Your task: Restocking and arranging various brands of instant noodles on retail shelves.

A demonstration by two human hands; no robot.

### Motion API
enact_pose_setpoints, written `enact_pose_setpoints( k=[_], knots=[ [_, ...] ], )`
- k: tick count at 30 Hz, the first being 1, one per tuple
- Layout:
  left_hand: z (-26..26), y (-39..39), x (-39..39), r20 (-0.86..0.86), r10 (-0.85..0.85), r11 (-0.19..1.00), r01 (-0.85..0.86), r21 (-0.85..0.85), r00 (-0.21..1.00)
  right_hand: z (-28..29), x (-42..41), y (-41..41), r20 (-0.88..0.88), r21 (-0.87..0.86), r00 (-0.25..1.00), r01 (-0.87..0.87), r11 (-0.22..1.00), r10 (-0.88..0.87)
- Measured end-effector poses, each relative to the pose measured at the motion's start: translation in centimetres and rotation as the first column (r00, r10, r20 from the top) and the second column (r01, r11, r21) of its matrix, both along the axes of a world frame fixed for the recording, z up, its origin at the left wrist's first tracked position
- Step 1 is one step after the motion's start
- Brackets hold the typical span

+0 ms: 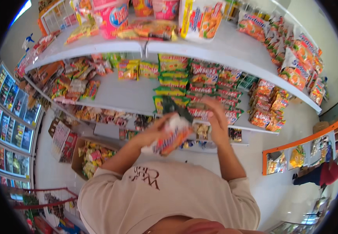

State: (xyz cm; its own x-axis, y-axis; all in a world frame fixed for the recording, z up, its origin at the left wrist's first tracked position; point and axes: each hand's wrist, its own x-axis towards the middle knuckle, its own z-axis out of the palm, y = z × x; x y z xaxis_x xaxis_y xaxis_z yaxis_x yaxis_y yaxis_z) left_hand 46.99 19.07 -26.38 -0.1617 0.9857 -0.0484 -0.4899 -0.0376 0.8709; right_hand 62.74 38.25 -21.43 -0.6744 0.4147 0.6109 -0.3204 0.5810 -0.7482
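My left hand (155,133) grips a white and orange instant noodle packet (173,136) in front of my chest, above the lower shelves. A dark green piece (176,107), perhaps a cloth, shows against the packet's far end; blur hides what it is and how it is held. To the right of the packet, my right hand (218,118) is raised with its fingers apart and nothing seen in it. Beyond both hands, stacked noodle packets in green and yellow (173,83) and in red and green (204,84) stand in rows on the middle shelf (125,95).
The upper shelf (122,46) juts out above, bearing pink tubs (110,14) and more noodle bags (299,68). An open cardboard box (78,156) of packets stands at lower left. Glass-door coolers (12,108) line the left. A person (322,174) is far off at right.
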Motion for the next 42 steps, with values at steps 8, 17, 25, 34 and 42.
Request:
enact_pose_setpoints(
  k=[8,17,25,34,42],
  knots=[
    [4.6,2.6,1.0,0.545,0.04,0.999,-0.021,-0.041,0.837,5.3,0.9,-3.0,0.26,0.884,0.958,-0.287,0.37,0.12],
    [3.6,3.0,3.2,0.361,0.045,0.995,-0.009,-0.1,0.931,5.2,1.3,-1.1,0.261,0.947,0.957,-0.28,0.161,0.125],
    [2.8,3.1,3.3,0.005,0.076,0.997,-0.076,-0.016,0.997,11.5,4.3,3.2,0.105,0.86,0.979,-0.179,0.479,0.177],
    [-0.9,0.5,2.3,-0.776,-0.499,0.818,-0.086,-0.568,0.385,26.0,3.5,11.6,-0.35,0.846,0.82,0.485,0.222,-0.453],
    [-0.7,-1.3,2.5,-0.867,-0.321,0.887,-0.199,-0.416,0.38,25.3,-6.2,20.4,-0.114,0.966,0.663,0.247,0.073,-0.74]
  ],
)
